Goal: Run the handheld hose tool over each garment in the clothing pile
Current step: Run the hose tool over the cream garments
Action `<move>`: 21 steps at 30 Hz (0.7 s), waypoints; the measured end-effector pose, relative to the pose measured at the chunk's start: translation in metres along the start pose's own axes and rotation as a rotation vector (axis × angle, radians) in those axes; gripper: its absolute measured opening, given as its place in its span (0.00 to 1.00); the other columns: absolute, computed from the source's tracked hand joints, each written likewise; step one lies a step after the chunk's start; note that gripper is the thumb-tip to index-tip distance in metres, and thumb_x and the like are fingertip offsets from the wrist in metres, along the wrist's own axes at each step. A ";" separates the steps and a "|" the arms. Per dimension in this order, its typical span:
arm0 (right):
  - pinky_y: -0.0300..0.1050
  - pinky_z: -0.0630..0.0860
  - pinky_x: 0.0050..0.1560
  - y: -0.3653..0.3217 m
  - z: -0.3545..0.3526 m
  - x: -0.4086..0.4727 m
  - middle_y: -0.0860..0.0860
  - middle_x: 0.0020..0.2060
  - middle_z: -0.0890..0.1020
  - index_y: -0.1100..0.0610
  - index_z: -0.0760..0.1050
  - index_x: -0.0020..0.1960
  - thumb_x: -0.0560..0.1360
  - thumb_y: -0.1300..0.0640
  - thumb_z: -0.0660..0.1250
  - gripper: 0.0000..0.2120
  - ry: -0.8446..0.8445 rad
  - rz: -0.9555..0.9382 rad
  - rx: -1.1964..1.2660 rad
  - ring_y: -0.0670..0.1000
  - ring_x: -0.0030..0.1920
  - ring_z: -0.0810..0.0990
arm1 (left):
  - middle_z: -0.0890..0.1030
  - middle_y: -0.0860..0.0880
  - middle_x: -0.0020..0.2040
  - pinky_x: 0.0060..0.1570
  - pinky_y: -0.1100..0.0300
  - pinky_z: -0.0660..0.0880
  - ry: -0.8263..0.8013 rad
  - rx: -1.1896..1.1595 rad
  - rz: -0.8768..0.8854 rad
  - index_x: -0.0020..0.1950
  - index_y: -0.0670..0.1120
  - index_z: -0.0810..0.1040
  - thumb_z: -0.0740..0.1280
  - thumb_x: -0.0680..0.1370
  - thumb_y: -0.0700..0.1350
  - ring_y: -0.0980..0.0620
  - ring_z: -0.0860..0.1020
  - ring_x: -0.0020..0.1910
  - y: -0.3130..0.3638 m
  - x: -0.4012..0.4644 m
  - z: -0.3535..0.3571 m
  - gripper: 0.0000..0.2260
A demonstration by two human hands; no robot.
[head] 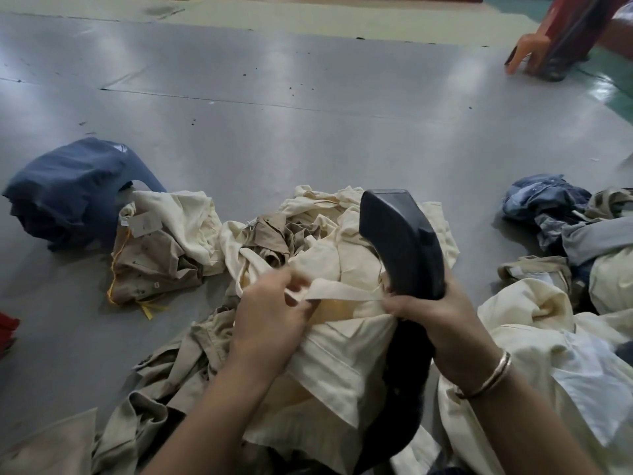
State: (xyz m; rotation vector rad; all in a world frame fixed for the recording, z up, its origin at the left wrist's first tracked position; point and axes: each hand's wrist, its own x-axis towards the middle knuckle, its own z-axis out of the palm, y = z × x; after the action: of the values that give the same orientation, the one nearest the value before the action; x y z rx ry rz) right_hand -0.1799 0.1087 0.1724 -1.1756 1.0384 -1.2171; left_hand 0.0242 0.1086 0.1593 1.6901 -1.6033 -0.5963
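Fingers (298, 286) of the left hand (270, 320) pinch a thin strip of the cream shirt (342, 351). The right hand (435, 313) curls around the black hose tool (400, 241) and also pinches the other end of that strip. Both hands are busy, so the tool could slip, or the strip could slide out before the tool runs over it. The tool's head sticks up and away from the right hand, just above the cream shirt on the clothes pile (260, 241). More clothes (548, 214) wait on the right, and 1 blue one (68, 193) sits on the left.
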 end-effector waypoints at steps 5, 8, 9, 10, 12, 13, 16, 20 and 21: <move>0.39 0.76 0.37 -0.007 -0.014 -0.001 0.52 0.34 0.79 0.65 0.75 0.47 0.57 0.65 0.73 0.18 0.007 0.015 0.013 0.51 0.36 0.78 | 0.83 0.36 0.46 0.39 0.57 0.75 -0.561 -0.710 -0.522 0.45 0.43 0.86 0.71 0.66 0.57 0.45 0.80 0.40 0.014 -0.012 -0.015 0.19; 0.38 0.76 0.39 -0.004 -0.017 0.003 0.51 0.35 0.80 0.62 0.75 0.47 0.58 0.65 0.72 0.18 0.062 -0.004 -0.064 0.49 0.37 0.79 | 0.83 0.35 0.49 0.39 0.51 0.81 -0.743 -1.262 -0.853 0.50 0.36 0.84 0.73 0.64 0.48 0.40 0.83 0.43 0.024 -0.012 -0.021 0.20; 0.37 0.76 0.39 -0.002 -0.015 0.004 0.49 0.34 0.80 0.60 0.75 0.48 0.58 0.64 0.73 0.19 0.066 -0.007 -0.090 0.48 0.37 0.79 | 0.83 0.34 0.50 0.39 0.49 0.81 -0.747 -1.372 -0.872 0.50 0.33 0.83 0.71 0.63 0.46 0.38 0.83 0.44 0.025 -0.011 -0.021 0.21; 0.37 0.76 0.39 0.000 -0.012 0.004 0.48 0.35 0.81 0.59 0.74 0.51 0.59 0.63 0.73 0.21 0.054 -0.008 -0.108 0.47 0.37 0.80 | 0.82 0.33 0.50 0.38 0.48 0.81 -0.723 -1.425 -0.860 0.50 0.31 0.82 0.71 0.61 0.44 0.37 0.83 0.44 0.026 -0.010 -0.021 0.22; 0.36 0.77 0.40 0.005 -0.007 0.005 0.48 0.36 0.81 0.56 0.72 0.56 0.61 0.63 0.73 0.25 0.014 -0.032 -0.124 0.46 0.37 0.80 | 0.82 0.34 0.49 0.41 0.49 0.81 -0.657 -1.467 -0.813 0.49 0.31 0.82 0.71 0.60 0.45 0.37 0.83 0.43 0.025 -0.008 -0.023 0.23; 0.37 0.77 0.41 0.007 -0.005 0.006 0.48 0.36 0.81 0.54 0.72 0.58 0.62 0.64 0.73 0.26 0.005 -0.046 -0.129 0.47 0.38 0.80 | 0.82 0.35 0.49 0.45 0.50 0.80 -0.645 -1.483 -0.775 0.49 0.32 0.82 0.70 0.61 0.47 0.38 0.83 0.43 0.021 -0.009 -0.025 0.23; 0.38 0.77 0.40 0.011 -0.005 0.008 0.49 0.39 0.81 0.48 0.72 0.60 0.63 0.66 0.74 0.29 0.064 -0.060 -0.121 0.49 0.39 0.81 | 0.82 0.38 0.45 0.44 0.55 0.81 -0.691 -1.412 -0.621 0.46 0.36 0.83 0.67 0.67 0.39 0.45 0.83 0.42 0.018 -0.007 -0.029 0.12; 0.37 0.78 0.36 0.006 -0.010 0.006 0.51 0.39 0.82 0.48 0.75 0.57 0.61 0.65 0.78 0.28 0.205 -0.042 -0.053 0.49 0.37 0.81 | 0.81 0.38 0.48 0.38 0.57 0.81 -0.665 -1.340 -0.527 0.58 0.39 0.77 0.63 0.64 0.28 0.45 0.83 0.42 0.010 -0.006 -0.027 0.23; 0.37 0.78 0.36 0.004 -0.012 0.004 0.51 0.41 0.82 0.49 0.74 0.57 0.59 0.61 0.79 0.30 0.226 -0.036 -0.048 0.50 0.38 0.82 | 0.82 0.40 0.48 0.37 0.57 0.80 -0.649 -1.326 -0.489 0.59 0.43 0.78 0.62 0.62 0.29 0.45 0.83 0.42 0.009 -0.006 -0.026 0.27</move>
State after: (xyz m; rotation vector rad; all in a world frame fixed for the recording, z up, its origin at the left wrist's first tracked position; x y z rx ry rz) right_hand -0.1905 0.1037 0.1675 -1.1153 1.2242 -1.3838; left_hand 0.0374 0.1198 0.1819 0.8070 -0.6671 -2.0302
